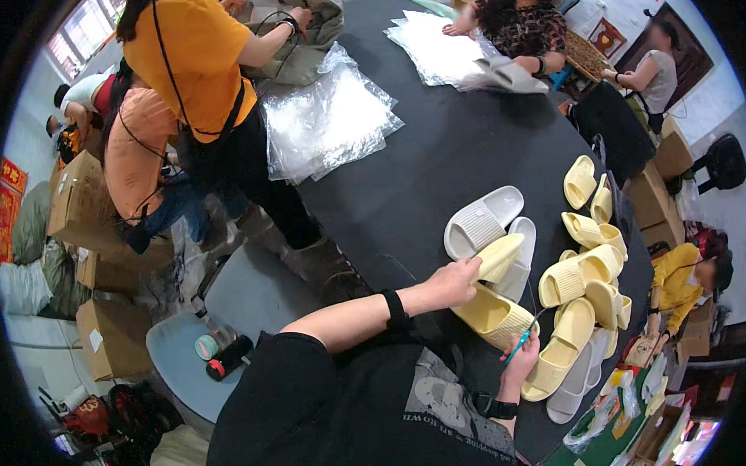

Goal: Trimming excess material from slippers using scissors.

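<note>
My left hand [455,283] grips a pale yellow slipper [502,256] by one end and holds it tilted over the dark table. Just below it, a second yellow slipper [487,313] lies between my two hands, its ribbed strap towards my right hand. Closed around a small teal-handled tool [518,345] with a thin dark tip, my right hand [523,362] is beside that strap; the tool's exact kind is unclear. Two light grey slippers [489,217] lie beyond my left hand, one partly covered by the raised yellow slipper.
Several yellow slippers [584,275] are heaped to the right, with grey slippers [571,386] nearer me. Clear plastic bags [328,124] lie on the black table [403,166]'s far side. A person in orange [190,59] stands at left, near a grey-blue chair [256,290]; another person [526,22] handles bags opposite.
</note>
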Motion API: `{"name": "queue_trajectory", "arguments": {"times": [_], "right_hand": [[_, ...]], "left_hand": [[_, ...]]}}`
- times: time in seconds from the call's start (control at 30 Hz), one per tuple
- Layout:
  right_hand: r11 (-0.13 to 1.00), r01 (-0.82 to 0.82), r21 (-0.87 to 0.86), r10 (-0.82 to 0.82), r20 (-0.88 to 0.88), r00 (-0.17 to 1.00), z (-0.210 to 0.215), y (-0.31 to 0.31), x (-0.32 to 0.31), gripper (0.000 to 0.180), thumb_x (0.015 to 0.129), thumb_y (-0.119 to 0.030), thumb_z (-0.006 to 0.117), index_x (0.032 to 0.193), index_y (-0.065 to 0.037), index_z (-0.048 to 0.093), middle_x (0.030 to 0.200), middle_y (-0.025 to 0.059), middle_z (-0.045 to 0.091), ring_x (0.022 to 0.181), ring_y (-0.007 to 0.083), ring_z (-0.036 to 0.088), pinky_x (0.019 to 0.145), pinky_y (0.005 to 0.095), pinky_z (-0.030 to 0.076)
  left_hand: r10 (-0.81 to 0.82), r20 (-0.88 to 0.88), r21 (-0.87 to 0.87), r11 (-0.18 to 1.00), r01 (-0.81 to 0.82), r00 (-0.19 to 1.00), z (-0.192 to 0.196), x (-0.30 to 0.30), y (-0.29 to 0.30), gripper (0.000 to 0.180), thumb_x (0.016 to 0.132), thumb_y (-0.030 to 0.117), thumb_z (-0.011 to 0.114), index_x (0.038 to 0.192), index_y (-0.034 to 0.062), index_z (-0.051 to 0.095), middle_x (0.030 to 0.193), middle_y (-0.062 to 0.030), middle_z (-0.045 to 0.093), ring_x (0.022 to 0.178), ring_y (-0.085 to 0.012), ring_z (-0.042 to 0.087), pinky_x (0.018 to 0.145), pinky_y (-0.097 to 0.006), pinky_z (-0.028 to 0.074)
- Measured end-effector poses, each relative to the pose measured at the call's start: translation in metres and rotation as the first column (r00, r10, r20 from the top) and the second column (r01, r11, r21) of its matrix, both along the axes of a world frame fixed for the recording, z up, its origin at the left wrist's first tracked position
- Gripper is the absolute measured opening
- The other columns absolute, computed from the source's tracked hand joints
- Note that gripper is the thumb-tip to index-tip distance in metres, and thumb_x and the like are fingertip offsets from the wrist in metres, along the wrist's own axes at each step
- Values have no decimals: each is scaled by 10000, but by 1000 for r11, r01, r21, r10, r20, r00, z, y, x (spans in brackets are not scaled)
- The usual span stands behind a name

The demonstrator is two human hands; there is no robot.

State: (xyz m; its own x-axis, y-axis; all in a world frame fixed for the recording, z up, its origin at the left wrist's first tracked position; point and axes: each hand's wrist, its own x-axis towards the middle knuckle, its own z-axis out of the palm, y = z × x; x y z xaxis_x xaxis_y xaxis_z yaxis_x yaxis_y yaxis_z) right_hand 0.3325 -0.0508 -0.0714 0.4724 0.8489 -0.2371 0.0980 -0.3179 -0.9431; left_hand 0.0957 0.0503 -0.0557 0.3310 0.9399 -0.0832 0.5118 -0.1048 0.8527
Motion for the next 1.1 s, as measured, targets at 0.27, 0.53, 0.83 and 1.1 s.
{"name": "queue_trajectory", "arguments": {"times": [0.27, 0.53, 0.83, 1.1], "right_hand": [[988, -149, -51, 150, 32, 988, 42, 6, 6, 492, 785, -41, 607, 1239, -4, 422, 761, 18, 554, 477, 49, 433, 377, 186, 344], [958, -271, -93, 280, 99, 955, 26, 27, -13, 504, 766, -44, 623, 1241, -11, 458, 752, 24, 576, 523, 73, 490, 417, 215, 406], [995, -88, 57, 77, 169, 983, -8, 11, -10, 452, 785, -74, 661, 1179, 45, 476, 1002, 162, 638, 889, 173, 617, 783, 284, 475], [992, -108, 65, 93, 202, 975, -26, 2, -10, 471, 775, -70, 656, 1191, 37, 464, 889, 113, 642, 782, 134, 600, 674, 259, 467]], "left_hand": [[-34, 95, 136, 991, 21, 995, 39, -40, 12, 381, 726, 40, 491, 1096, 35, 580, 936, -221, 627, 900, -362, 613, 782, -418, 487], [25, -258, 158, 987, 16, 966, 7, -72, 34, 337, 832, 117, 504, 1159, 106, 581, 1039, -166, 600, 963, -308, 580, 826, -395, 475], [200, -25, 246, 951, -188, 979, -1, -52, 9, 201, 802, 85, 571, 979, 0, 613, 846, -155, 622, 773, -282, 609, 699, -352, 484], [-31, 144, 16, 999, 29, 989, 29, -38, -15, 210, 835, 114, 569, 981, -27, 621, 660, -110, 606, 597, -164, 595, 584, -277, 469]]}}
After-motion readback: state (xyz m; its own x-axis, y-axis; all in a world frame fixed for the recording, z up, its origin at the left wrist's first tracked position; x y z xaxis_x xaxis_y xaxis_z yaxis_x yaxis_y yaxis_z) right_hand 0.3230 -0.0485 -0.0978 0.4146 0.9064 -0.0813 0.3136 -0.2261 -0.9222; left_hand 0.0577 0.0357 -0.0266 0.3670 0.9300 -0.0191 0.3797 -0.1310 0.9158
